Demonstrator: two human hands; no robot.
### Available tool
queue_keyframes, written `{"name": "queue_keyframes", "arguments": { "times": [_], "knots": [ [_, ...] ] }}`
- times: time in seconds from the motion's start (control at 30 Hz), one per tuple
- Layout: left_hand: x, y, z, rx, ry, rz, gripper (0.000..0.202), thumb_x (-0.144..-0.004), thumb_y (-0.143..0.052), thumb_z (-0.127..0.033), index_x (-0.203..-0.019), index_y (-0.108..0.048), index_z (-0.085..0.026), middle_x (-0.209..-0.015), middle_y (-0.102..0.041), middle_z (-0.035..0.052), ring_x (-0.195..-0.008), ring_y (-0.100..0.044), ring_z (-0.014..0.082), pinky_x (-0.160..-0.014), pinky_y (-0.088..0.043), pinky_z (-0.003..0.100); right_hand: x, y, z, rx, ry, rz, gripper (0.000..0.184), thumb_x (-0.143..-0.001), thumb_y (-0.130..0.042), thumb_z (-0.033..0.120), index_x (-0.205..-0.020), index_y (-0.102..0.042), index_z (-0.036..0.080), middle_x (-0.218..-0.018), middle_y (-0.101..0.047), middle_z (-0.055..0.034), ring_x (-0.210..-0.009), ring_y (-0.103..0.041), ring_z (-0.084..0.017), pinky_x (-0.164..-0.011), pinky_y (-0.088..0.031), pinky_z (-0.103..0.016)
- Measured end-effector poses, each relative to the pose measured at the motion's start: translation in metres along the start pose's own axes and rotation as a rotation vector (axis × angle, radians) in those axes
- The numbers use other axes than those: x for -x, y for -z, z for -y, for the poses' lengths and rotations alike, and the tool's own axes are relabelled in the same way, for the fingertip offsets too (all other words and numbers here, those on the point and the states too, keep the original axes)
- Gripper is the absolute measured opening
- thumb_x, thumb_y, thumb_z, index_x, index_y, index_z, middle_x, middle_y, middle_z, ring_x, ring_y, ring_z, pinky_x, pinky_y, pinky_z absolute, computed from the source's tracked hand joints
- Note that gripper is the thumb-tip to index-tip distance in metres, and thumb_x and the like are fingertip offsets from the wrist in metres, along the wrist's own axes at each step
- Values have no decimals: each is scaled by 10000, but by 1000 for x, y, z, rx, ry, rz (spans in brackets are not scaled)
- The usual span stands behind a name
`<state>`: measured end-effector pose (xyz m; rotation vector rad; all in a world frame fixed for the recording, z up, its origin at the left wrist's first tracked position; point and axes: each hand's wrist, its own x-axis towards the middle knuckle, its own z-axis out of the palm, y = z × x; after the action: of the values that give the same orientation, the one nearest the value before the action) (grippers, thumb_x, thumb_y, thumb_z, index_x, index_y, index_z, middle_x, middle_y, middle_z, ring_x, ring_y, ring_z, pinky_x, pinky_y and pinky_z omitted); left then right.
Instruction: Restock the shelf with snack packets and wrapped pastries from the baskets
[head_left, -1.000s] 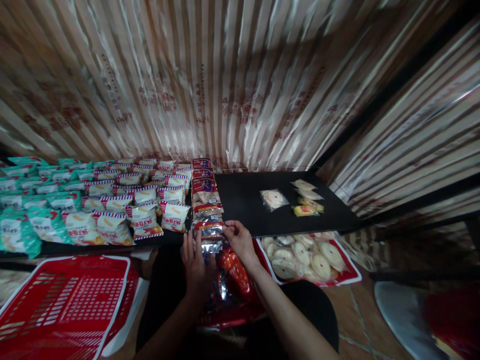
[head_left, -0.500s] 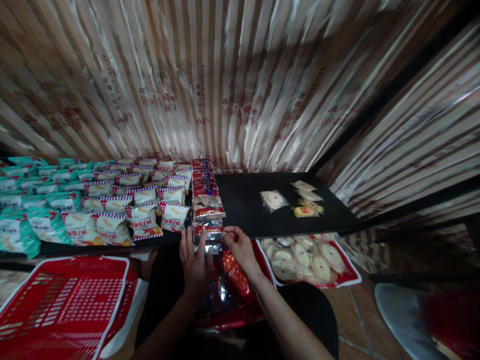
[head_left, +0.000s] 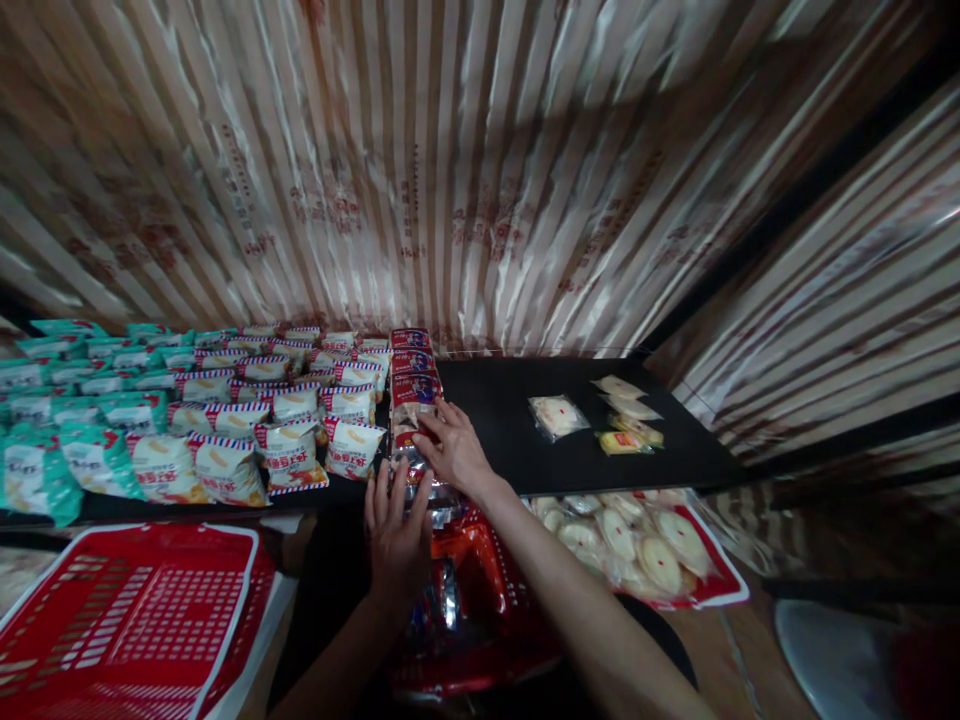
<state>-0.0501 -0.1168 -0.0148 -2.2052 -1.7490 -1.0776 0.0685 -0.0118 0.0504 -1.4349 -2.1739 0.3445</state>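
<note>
A column of overlapping red and silver snack packets runs from the back of the black shelf to its front edge. My left hand lies at the near end of this column, fingers spread and touching the lowest packet. Across the middle of the column reaches my right hand, its fingers extended over the packets and resting on them. Neither hand grips a packet. White snack bags with striped tops stand in rows just left of the column. The lowest packets are partly hidden by my hands.
Teal bags fill the shelf's far left. Flat round packaged breads and a yellow packet lie on the black shelf to the right. Below are a red basket, a packet-filled basket and a bread-filled basket.
My right hand has moved forward from the column's near right edge onto its middle. My left hand stays at the near end. The view has shifted slightly.
</note>
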Motion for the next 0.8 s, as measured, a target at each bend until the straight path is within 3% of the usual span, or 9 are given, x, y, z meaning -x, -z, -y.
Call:
{"name": "queue_keyframes", "arguments": {
  "times": [0.2, 0.43, 0.8],
  "knots": [
    [-1, -1, 2, 1, -24, -7, 350, -894, -427, -238, -1217, -560, -226, -1405, -425, 128, -1377, -218, 309, -1064, -250, 546, -7, -6, 4, 49, -32, 33, 405, -844, -540, 360, -1223, -585, 226, -1325, -523, -108, -1280, -388, -243, -1053, -308, -427],
    [-3, 0, 1, 9, -14, -20, 344, -871, -445, -197, -1188, -574, -224, -1381, -455, 121, -1356, -275, 294, -1065, -268, 523, -5, -3, 10, 127, -128, -31, 388, -838, -522, 427, -1173, -617, 257, -1247, -574, -91, -1121, -476, -279, -922, -415, -414],
    [-3, -1, 0, 4, -16, -12, 356, -880, -430, -215, -1213, -556, -211, -1391, -438, 137, -1360, -267, 297, -1064, -267, 537, -8, -6, 5, 33, -126, -37, 366, -838, -529, 369, -1151, -627, 208, -1236, -577, -112, -1168, -474, -256, -987, -375, -406]
  ]
}}
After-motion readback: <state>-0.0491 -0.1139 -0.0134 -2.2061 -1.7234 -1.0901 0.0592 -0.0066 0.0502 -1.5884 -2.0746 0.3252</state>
